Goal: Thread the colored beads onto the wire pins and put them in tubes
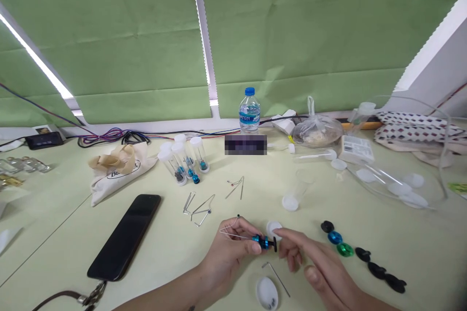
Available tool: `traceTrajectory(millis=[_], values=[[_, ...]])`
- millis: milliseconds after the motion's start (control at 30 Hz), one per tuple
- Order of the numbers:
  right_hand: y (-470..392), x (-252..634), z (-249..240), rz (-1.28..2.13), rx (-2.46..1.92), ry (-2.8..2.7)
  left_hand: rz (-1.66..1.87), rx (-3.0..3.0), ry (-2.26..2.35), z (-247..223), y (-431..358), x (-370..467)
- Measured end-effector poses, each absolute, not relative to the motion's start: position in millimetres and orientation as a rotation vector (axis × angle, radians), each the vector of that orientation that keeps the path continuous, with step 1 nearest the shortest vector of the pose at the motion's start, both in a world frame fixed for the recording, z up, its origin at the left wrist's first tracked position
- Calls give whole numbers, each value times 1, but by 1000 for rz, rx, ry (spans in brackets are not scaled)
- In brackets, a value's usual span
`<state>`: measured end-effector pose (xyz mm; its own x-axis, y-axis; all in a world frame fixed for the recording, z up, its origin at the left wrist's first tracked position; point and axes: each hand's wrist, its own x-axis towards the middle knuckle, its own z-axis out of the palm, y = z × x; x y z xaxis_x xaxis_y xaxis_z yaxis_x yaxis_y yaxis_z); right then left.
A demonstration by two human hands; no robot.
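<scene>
My left hand is closed, pinching a small blue cylindrical metal fitting between thumb and fingers. A black stem with a disc-shaped end sticks out of it to the right. From the fitting a thin wire loops back over the hand. My right hand hovers beside the black disc, index finger stretched out and nothing visibly held. Behind the fingertips lies a round white cap. Below them are a hex key and a white cap with tiny metal pieces in it.
To the right runs a row of black, blue and green discs. Several bent hex keys lie ahead, before upright clear tubes. A phone and cloth bag are left. A water bottle stands at the back.
</scene>
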<state>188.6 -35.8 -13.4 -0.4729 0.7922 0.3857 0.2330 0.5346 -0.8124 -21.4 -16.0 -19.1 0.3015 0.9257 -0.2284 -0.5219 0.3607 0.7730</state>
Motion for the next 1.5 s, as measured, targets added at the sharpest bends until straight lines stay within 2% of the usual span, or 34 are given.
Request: traceTrajectory(millis=[1500], values=[[-34,187,-11,850,-822,-2007,1051,680,741,-21,-16,-23]])
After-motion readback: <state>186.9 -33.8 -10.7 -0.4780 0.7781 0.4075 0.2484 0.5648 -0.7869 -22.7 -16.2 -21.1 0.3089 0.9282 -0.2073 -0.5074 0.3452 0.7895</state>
